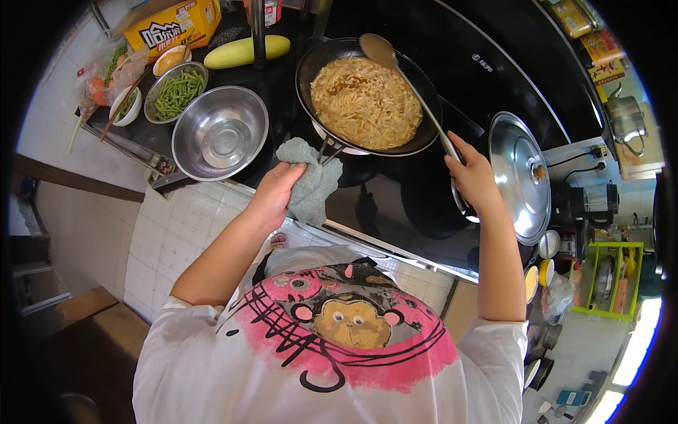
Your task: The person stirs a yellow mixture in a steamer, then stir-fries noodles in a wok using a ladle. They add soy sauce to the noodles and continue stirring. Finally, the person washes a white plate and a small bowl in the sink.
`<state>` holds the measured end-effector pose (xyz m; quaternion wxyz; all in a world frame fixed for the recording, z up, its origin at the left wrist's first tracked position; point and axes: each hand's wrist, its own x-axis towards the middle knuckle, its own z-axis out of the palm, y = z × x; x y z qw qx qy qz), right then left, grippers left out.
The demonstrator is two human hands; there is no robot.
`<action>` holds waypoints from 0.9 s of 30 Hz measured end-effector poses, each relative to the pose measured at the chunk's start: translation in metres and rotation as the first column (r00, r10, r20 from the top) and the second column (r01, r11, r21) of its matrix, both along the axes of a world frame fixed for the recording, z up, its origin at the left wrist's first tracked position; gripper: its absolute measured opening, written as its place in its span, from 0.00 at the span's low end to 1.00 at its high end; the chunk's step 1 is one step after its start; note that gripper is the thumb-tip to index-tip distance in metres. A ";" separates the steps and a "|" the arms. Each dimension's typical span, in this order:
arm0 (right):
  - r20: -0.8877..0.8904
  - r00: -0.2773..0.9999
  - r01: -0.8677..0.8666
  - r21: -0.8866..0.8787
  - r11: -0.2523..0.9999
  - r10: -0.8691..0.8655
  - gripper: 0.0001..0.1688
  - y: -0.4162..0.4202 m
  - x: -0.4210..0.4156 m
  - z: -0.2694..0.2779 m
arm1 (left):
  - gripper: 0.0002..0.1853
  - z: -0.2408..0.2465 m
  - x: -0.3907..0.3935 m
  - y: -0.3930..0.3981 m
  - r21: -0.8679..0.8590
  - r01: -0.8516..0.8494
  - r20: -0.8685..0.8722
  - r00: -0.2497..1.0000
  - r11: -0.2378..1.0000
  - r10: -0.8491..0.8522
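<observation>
A black wok [433, 124] on the stove holds shredded, pale food in brownish sauce [365, 103]. My left hand [275, 193] grips a grey-green cloth [312, 183] at the wok's near side, where the cloth bunches against the wire handle [331, 151]. Whether the fingers close on the handle through the cloth is hidden. In my right hand [469, 172] is the long handle of a metal cooking spatula or ladle [424, 106]. Its broad head [377, 49] rests over the far rim of the wok, above the food.
Left of the wok stand a steel basin [183, 135], a bowl of cut green beans [177, 95], a small white bowl [130, 114] with chopsticks and a pale green gourd [222, 55]. A domed steel lid [516, 185] leans at the right. Behind it sit a blender [593, 201] and green rack [609, 312].
</observation>
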<state>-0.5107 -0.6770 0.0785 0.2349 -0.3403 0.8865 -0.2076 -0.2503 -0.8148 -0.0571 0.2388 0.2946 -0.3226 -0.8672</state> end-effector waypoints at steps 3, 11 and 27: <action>0.086 0.994 -0.073 -0.011 0.997 0.074 0.28 -0.006 0.008 -0.001 | 0.16 -0.004 0.001 0.000 0.014 0.005 -0.033 0.999 1.000 -0.005; -0.636 0.573 -0.485 0.246 0.839 0.517 0.29 0.044 0.031 0.013 | 0.15 -0.009 0.002 0.002 -0.001 -0.018 -0.005 1.000 1.000 0.018; -0.272 0.952 -0.181 -0.146 0.972 0.137 0.27 0.112 -0.003 0.038 | 0.16 -0.001 -0.006 0.003 -0.015 -0.006 -0.017 1.000 1.000 0.005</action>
